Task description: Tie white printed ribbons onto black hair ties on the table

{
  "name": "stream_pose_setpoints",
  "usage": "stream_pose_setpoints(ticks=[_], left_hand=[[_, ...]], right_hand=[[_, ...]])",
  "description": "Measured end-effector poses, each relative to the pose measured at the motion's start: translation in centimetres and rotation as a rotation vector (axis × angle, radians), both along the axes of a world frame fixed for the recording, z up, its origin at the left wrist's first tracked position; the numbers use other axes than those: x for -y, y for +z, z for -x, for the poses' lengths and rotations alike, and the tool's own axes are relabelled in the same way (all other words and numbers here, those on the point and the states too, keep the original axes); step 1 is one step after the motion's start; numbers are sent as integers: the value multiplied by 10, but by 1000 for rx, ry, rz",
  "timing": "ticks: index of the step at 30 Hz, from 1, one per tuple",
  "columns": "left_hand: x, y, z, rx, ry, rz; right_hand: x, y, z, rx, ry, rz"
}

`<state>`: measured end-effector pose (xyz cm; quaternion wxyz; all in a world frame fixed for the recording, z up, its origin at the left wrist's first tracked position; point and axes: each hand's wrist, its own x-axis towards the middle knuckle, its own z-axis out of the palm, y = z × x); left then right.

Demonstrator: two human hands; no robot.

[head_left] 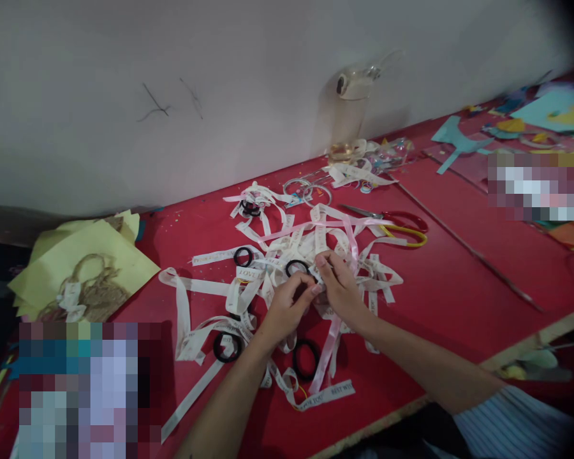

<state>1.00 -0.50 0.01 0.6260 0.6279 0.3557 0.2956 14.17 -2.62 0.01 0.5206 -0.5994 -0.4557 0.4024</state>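
Note:
My left hand is closed in a pinch at the lower edge of a black hair tie. Right beside it, my right hand pinches a short piece of white ribbon against that tie; the fingertips hide just how the two are joined. Under and around both hands spreads a tangled heap of white printed ribbons, with a pink ribbon running through it. Other loose black hair ties lie among the ribbons, one below my hands and another to the lower left.
Scissors with red and yellow handles lie behind the heap. A clear bottle stands by the wall. Yellow paper sheets bearing twine are at the left. Blue paper cut-outs sit at the right of the red table.

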Motion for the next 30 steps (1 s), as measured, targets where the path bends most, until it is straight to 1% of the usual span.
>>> stream_pose_setpoints(ticks=[3,6,10,13,21,30], left_hand=[[1,-1,1,32,-6,67],[0,-3,2,40,15,82],[-2,-6,1,11,67,-6],[-3,-6,0,-28,90,-60],[-2,0,-1,-63,137,-61],[-2,-4,-1,-113,121,-128]], right_hand=[[2,1,0,66,-47,-46],[3,0,0,119,-43,-79],[4,-1,0,133,18,-78],[3,0,1,159,36,-91],[2,3,0,127,72,-89],[-2,2,-2,59,100,-39]])
